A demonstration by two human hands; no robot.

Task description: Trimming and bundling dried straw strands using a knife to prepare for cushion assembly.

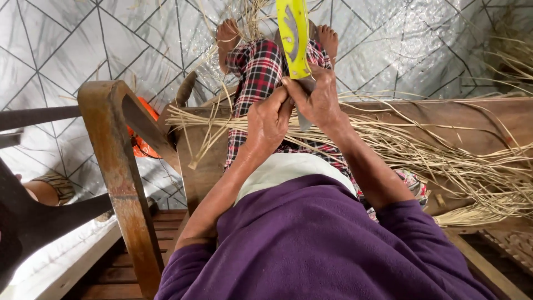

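Both our hands are shut tight: our right hand (319, 97) holds a yellow knife (294, 39), our left hand (266, 122) pinches dry straw strips (400, 147).

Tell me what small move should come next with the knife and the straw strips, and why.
Probably draw the strip a little further along the blade. The right hand grips the yellow-handled knife upright, the left hand pinches a strip against it, and the pale strips trail off across the lap, seemingly unworked.
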